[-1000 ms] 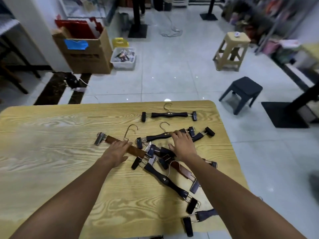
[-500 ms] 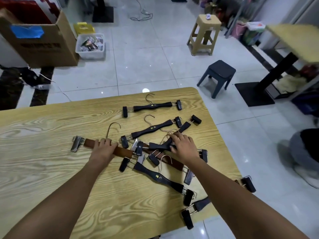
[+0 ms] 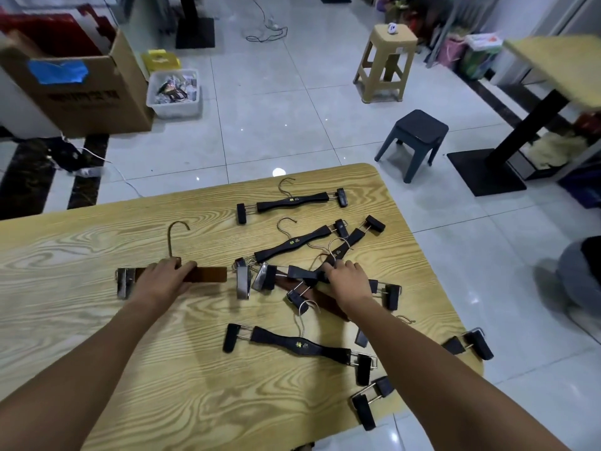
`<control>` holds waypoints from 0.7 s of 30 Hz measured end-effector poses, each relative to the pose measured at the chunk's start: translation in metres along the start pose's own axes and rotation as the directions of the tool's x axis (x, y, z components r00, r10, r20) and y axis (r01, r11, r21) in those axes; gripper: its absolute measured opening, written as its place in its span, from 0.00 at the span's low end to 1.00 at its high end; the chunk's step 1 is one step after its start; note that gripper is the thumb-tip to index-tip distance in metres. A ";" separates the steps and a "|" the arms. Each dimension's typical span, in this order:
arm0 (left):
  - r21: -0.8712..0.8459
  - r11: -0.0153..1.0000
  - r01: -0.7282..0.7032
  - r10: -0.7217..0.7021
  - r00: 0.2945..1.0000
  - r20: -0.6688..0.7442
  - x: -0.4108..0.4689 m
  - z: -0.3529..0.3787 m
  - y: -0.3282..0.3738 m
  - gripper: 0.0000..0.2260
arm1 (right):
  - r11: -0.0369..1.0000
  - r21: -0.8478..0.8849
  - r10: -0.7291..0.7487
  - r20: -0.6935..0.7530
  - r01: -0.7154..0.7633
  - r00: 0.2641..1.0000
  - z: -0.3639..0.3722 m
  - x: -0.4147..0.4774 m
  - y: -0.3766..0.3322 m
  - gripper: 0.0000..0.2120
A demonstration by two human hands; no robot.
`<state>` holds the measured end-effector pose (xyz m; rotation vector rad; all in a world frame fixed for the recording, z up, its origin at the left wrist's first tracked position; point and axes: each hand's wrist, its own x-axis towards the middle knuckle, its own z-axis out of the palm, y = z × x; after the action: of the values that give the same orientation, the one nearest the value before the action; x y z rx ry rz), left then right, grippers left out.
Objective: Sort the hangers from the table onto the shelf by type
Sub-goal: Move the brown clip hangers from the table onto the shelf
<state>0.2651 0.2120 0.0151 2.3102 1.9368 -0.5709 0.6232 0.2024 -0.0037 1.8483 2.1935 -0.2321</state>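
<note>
On the worktop (image 3: 97, 369), a wide board of pale wood grain with rounded corners, the hangers lie toward the right edge. On the tiled floor beyond its far edge stand a cardboard box (image 3: 94, 92) with a blue patch, a beige stool (image 3: 387, 60), a dark stool (image 3: 416, 135) and a clear plastic bin (image 3: 174, 92) beside the box.

A heap of hangers (image 3: 292, 288), black and brown ones crossed over each other with hooks tangled, sits near the middle of the right half. A far black hanger (image 3: 292, 201) lies alone by the far edge. A near black hanger (image 3: 299, 345) lies just this side of the heap. Two more stick out past the right edge and the near right corner.

The brown hanger (image 3: 208, 274) lies apart, left of the heap, its hook pointing to the far edge. The left hand (image 3: 162, 281) holds it, fingers wrapped over the bar at the base of the hook. The right hand (image 3: 348, 278) reaches into the heap, fingers curled round the middle black hanger (image 3: 300, 272).
</note>
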 end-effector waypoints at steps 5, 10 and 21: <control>-0.038 0.999 -0.023 0.021 0.998 -0.055 0.002 -0.012 -0.004 0.22 | 0.996 0.013 0.094 -0.080 -0.093 0.992 -0.005 0.001 0.024 0.21; -0.066 0.994 -0.082 0.075 0.991 -0.108 0.010 -0.020 0.005 0.21 | 0.963 0.056 0.265 -0.005 -0.264 0.964 -0.001 -0.005 0.055 0.19; -0.024 0.984 -0.177 0.172 0.973 -0.154 0.026 -0.035 0.028 0.21 | 0.985 0.167 0.057 -0.046 -0.049 0.997 0.022 -0.032 0.024 0.23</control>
<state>0.3040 0.2403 0.0336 2.5334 1.7590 -0.3497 0.6543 0.1705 -0.0143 2.0182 2.2146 -0.3713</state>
